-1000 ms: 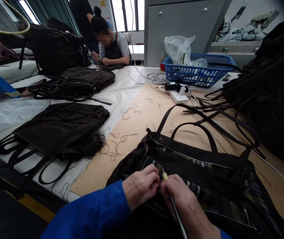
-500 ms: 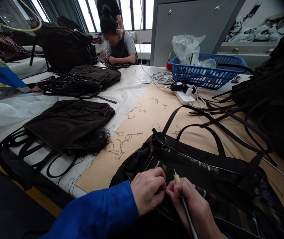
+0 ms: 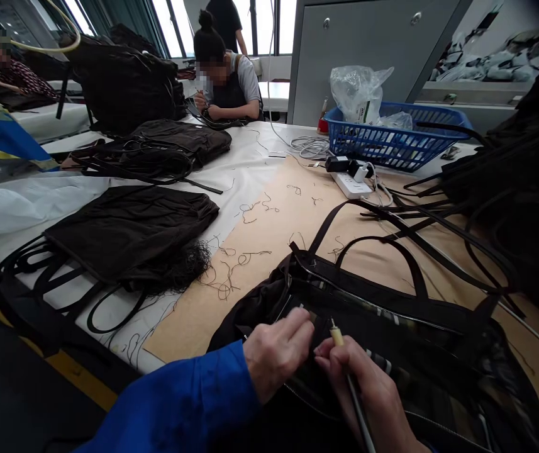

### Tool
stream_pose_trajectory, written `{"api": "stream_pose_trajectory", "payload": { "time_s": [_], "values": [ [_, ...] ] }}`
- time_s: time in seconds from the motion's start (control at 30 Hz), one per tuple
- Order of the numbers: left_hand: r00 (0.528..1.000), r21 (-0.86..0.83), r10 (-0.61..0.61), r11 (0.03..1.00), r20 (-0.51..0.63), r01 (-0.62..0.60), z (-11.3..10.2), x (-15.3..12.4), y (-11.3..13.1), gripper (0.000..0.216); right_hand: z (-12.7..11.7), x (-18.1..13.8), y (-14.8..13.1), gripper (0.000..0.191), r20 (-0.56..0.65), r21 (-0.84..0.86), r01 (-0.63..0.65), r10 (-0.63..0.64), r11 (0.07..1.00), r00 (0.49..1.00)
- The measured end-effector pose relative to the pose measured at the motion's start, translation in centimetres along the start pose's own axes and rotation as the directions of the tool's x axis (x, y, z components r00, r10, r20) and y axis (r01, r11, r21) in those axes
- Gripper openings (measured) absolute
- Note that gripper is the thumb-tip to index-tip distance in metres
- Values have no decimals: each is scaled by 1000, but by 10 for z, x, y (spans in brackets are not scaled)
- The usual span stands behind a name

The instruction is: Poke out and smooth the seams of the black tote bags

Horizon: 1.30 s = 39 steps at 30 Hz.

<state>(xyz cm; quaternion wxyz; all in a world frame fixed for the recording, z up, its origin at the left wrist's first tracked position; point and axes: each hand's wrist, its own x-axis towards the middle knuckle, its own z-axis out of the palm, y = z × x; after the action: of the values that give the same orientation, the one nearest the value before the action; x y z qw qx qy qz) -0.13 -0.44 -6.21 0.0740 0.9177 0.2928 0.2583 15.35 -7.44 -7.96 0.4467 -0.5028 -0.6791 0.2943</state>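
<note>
Two bare hands work at the open mouth of a dark zippered tote bag, which lies on tan paperboard. The right hand grips a slim pen-like tool with a cream tip; the blue-sleeved left hand curls against the lining, its hold unclear. Loose threads lie left, beside another dark bag.

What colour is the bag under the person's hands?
The bag is black, with a striped lining; the head view shows it best.
</note>
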Motion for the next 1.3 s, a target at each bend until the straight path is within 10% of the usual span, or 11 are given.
{"api": "stream_pose_trajectory", "payload": {
  "time_s": [0.13,0.33,0.53,0.9,1.3],
  "values": [
    [954,-114,-296,951,-49,289,-5,-1,-2,24,-5,-1,0,16,-52,178,-88,98,980,994],
    [966,-231,12,972,260,50,-18,-9,-5,24,-26,3,-10,12,131,-164,-16,37,986,991],
    [958,-229,104,973,266,-42,-13,-14,-9,23,-33,5,-18,19,280,-414,209,-94,886,955],
    [960,-267,135,961,245,-67,-1,-20,-13,21,-14,6,-4,14,190,118,-116,93,986,977],
    [977,-132,162,981,138,-144,10,-20,-7,16,-3,12,-7,29,366,-232,167,-73,958,928]
  ]
}}
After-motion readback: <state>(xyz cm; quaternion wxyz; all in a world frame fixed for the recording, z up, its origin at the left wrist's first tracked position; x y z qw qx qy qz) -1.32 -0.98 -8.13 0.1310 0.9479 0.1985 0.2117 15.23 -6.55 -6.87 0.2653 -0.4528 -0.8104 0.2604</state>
